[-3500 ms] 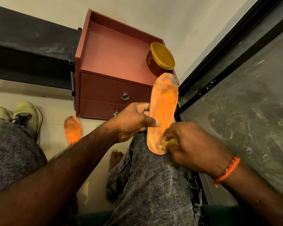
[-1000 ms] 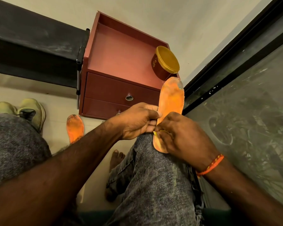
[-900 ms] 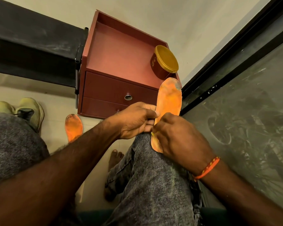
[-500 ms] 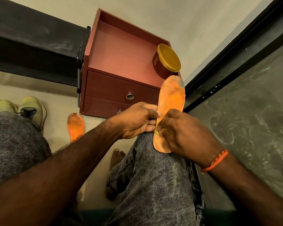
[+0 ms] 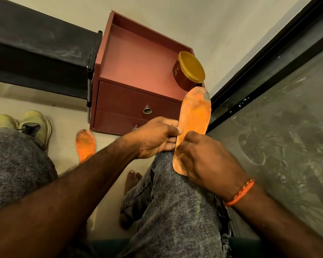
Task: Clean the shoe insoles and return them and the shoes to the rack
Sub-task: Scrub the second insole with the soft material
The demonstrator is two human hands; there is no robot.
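A red-brown drawer cabinet (image 5: 138, 71) stands on the floor, a gold-lidded tub (image 5: 189, 70) at its top's right front corner. Yellow-green shoes (image 5: 35, 125) sit on the floor at left, a second insole (image 5: 85, 145) lying near the cabinet's base. An orange insole (image 5: 195, 114) rests upright on the person's knee; the left hand (image 5: 155, 137) pinches its left edge, and the right hand (image 5: 203, 161) presses curled fingers against its lower part; whether they grasp anything I cannot tell
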